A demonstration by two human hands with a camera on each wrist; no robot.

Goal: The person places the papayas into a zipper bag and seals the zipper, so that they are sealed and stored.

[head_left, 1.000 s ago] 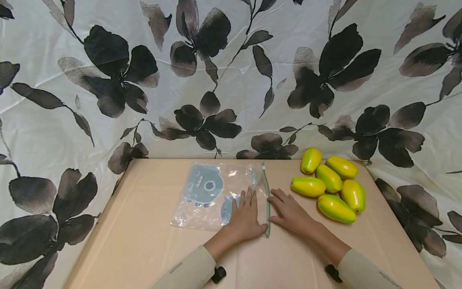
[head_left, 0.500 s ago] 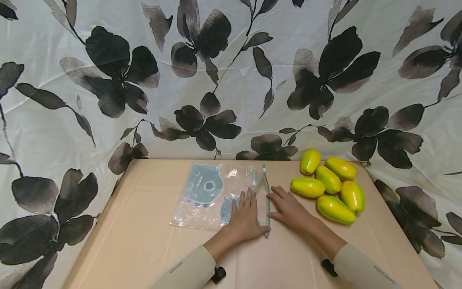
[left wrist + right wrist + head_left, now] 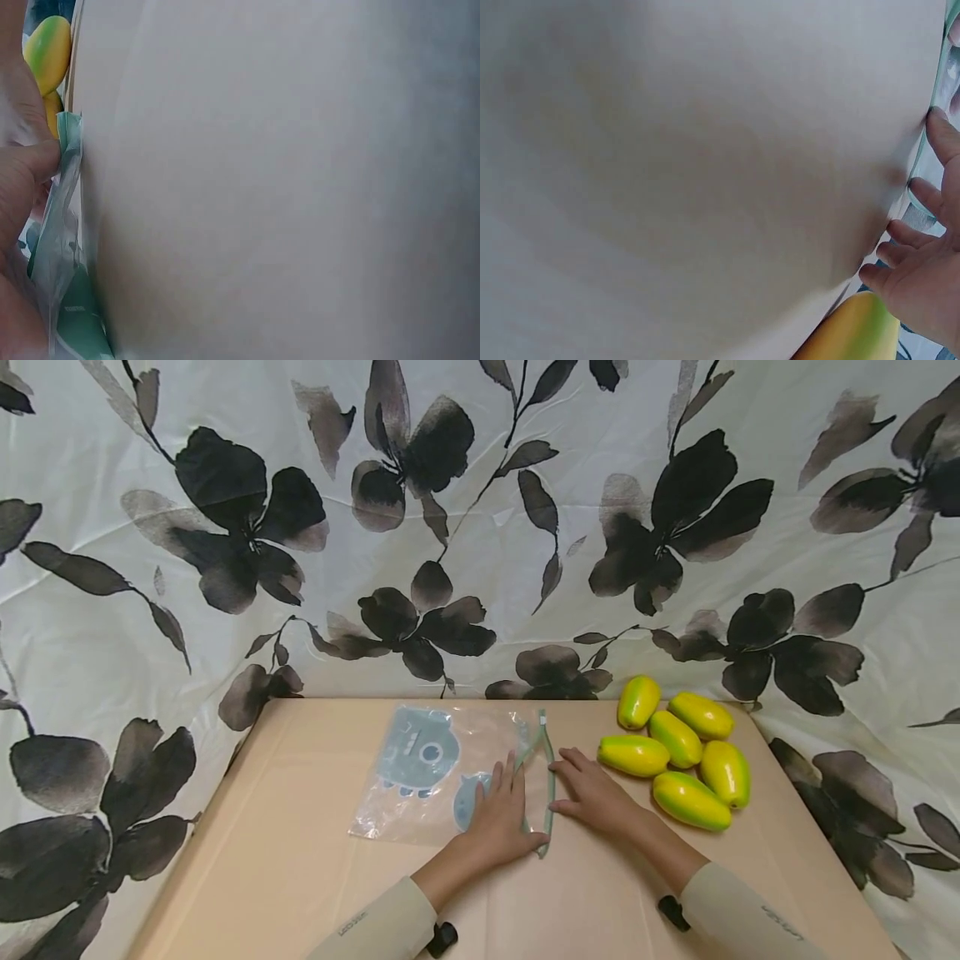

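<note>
Nearest us, below centre, the left hand (image 3: 491, 818) rests, fingers straight, on the clear zip bag (image 3: 459, 756); beside it the right hand (image 3: 600, 797) touches the green zip lip (image 3: 552, 787) with extended fingers, gripping nothing. The bag lies near mid-frame, mouth parted. We judge the step in hand to be opening that mouth; the next move calls for holding it apart. Farther right, we see six mango-like fruits (image 3: 675, 739), then floral cloth (image 3: 510, 560) above.
</note>
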